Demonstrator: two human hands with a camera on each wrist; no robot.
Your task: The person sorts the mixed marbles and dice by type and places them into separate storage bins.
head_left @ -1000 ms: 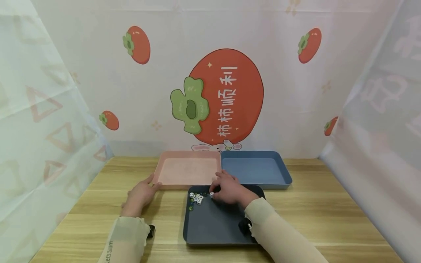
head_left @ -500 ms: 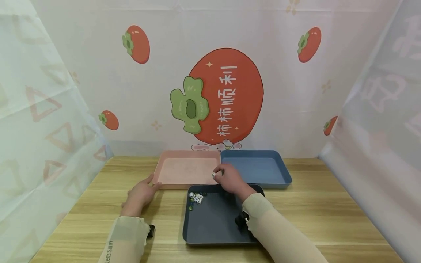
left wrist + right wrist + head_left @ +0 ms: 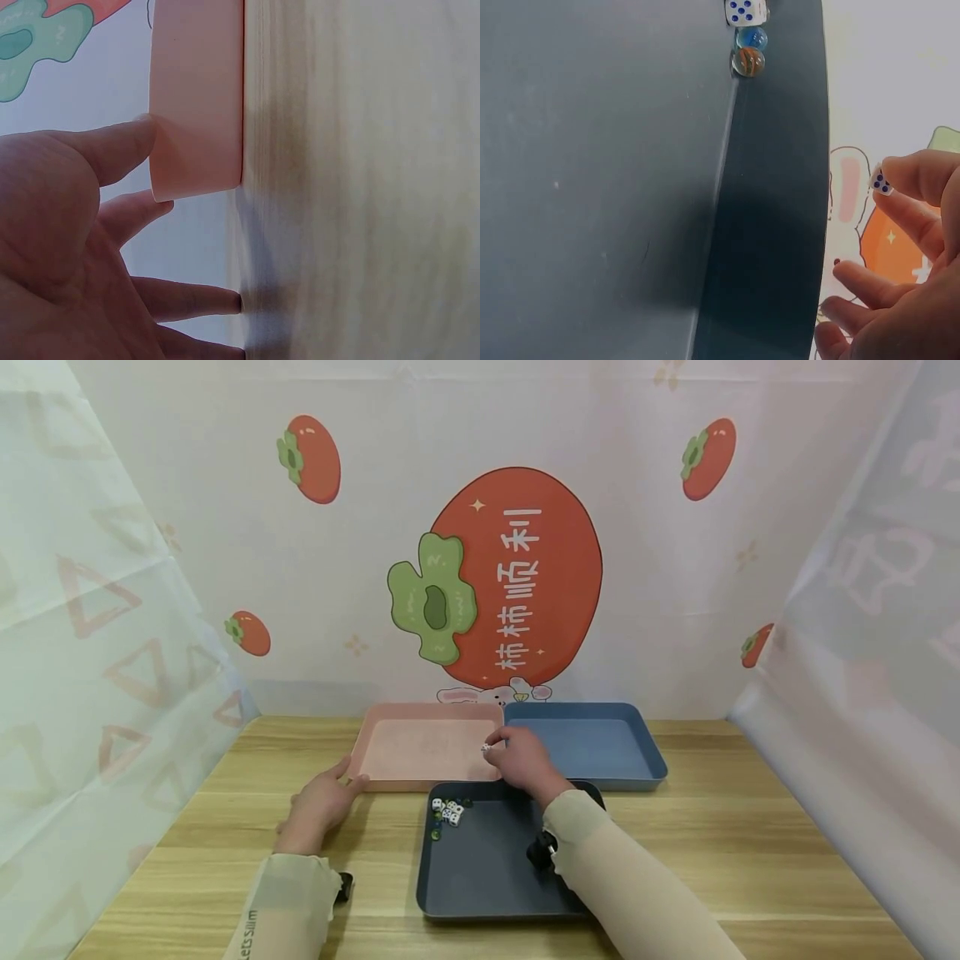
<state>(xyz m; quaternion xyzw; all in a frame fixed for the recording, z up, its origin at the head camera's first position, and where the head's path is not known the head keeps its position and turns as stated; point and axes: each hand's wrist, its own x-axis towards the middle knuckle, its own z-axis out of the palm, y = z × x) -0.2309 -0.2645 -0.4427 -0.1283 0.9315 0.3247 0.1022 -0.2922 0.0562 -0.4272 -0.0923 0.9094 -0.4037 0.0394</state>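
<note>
My right hand (image 3: 525, 760) pinches a white die (image 3: 880, 182) with blue pips between thumb and forefinger, above the right part of the pink tray (image 3: 420, 752). In the right wrist view its other fingers spread beside the dark tray's rim. At the pink tray's near left corner, my left hand (image 3: 321, 806) touches the rim with straight thumb and forefinger; in the left wrist view its other fingertips reach down to the table. Several white dice (image 3: 453, 813) and some glass marbles (image 3: 749, 61) lie in the far left corner of the dark grey tray (image 3: 495, 877).
A blue tray (image 3: 585, 747) stands right beside the pink one at the back of the wooden table (image 3: 750, 860). White patterned cloth (image 3: 645, 635) hangs behind and along both sides. The right forearm passes over the dark tray's right edge.
The right hand has lifted a die from the dark tray and carried it up and away over the pink tray. The left hand stays at its corner.
</note>
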